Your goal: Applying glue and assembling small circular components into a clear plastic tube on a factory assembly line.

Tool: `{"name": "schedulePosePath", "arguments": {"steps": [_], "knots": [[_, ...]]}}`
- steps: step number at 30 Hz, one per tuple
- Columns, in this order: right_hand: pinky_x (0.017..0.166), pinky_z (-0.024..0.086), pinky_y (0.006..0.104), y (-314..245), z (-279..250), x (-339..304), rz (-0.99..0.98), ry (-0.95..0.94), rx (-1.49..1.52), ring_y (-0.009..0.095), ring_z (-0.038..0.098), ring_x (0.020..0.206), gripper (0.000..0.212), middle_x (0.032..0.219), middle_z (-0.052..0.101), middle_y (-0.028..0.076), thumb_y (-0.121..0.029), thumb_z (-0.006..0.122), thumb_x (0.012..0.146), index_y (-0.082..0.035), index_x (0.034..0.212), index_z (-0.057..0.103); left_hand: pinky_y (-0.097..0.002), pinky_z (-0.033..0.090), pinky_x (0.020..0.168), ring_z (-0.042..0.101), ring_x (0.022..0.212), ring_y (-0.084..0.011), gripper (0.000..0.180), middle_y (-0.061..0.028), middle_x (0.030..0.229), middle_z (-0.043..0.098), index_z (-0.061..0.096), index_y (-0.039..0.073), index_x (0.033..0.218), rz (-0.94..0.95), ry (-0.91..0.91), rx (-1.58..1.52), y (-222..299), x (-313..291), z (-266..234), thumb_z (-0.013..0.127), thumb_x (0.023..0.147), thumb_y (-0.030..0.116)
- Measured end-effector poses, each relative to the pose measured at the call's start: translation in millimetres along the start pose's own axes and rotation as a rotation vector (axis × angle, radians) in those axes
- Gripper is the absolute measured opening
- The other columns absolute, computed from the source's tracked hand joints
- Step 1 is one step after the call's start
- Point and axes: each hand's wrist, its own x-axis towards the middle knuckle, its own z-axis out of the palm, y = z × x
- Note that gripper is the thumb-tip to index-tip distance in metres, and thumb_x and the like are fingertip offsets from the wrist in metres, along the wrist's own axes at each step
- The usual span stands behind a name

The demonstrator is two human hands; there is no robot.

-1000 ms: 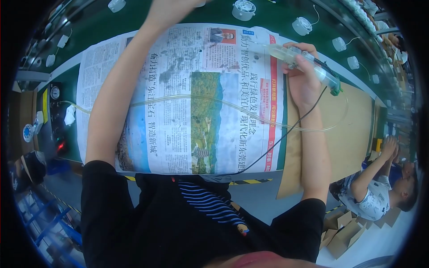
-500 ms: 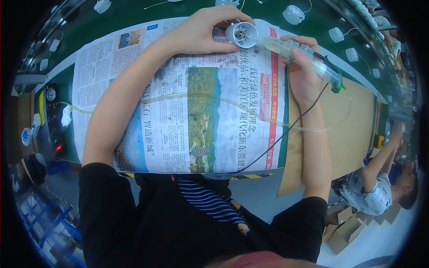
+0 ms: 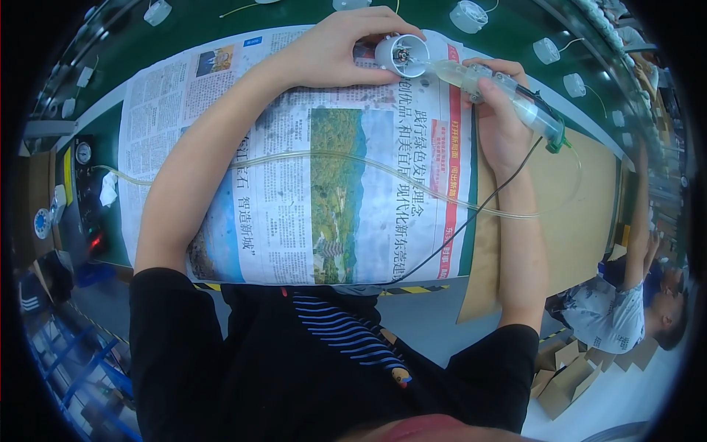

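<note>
My left hand (image 3: 331, 53) grips a small white round plastic housing (image 3: 419, 65) between thumb and fingers. Its open end faces up and toward me, with a dark metallic part and ribs inside. My right hand (image 3: 504, 121) is wrapped round a translucent dispensing syringe (image 3: 532, 112) with a green cap at its rear end. The syringe tip points left at the housing's right rim; whether it touches cannot be made out. A clear tube (image 3: 353, 156) and a thin black cable (image 3: 458, 234) trail across the newspaper (image 3: 280, 221) beneath my arms.
Several white housings with wires, one (image 3: 469, 16) at the far side, stand on a green surface (image 3: 250, 28). A dispenser box (image 3: 87, 199) with a gauge and red light is at left. Brown cardboard (image 3: 560, 236) lies at right. Another person (image 3: 618, 313) works beyond it.
White housings on the green surface have shifted left and slightly away. My hands, housing and syringe have hardly moved. The other person's arm has moved farther away.
</note>
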Motion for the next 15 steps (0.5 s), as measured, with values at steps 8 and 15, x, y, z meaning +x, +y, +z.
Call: {"name": "schedulePosePath", "arguments": {"steps": [8,15], "knots": [[0.08,0.05,0.0296,-0.5,-0.3,-0.3,0.004,-0.011,0.026,0.017,0.063,0.081,0.025,0.112,0.065,0.013,-0.005,0.066,0.092,-0.004,0.114,0.055,-0.0327,0.052,0.087,0.063,0.102,-0.0259,0.054,-0.0142,0.113,0.062,0.061,0.0,0.125,-0.014,0.002,-0.015,-0.2,0.2,0.7,0.078,0.076,0.014],[0.08,0.05,0.0303,-1.3,-0.6,-0.5,0.004,-0.005,0.02,0.017,0.063,0.08,0.025,0.112,0.065,0.013,-0.005,0.066,0.092,-0.004,0.114,0.055,-0.0327,0.051,0.088,0.063,0.102,-0.0254,0.055,-0.0141,0.113,0.062,0.061,0.001,0.126,0.01,0.0,0.02,-0.7,0.7,0.6,0.078,0.076,0.014]]}}
